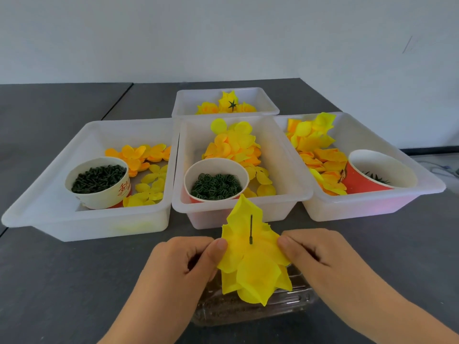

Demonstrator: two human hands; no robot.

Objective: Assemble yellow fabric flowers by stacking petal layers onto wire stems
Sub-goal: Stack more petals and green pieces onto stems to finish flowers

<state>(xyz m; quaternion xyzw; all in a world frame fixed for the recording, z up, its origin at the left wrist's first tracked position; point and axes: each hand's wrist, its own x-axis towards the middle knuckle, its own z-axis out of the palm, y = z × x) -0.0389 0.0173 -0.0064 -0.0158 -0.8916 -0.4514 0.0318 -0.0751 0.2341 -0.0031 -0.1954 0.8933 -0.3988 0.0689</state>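
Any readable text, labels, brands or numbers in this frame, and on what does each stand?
Left paper cup: red printed characters on its side, too blurred to read.
Tipped red cup in the right bin: a small print patch near its base, unreadable.
No other text shows anywhere.

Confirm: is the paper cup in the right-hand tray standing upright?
No, the paper cup lies tipped in the right tray, its open mouth facing the camera.
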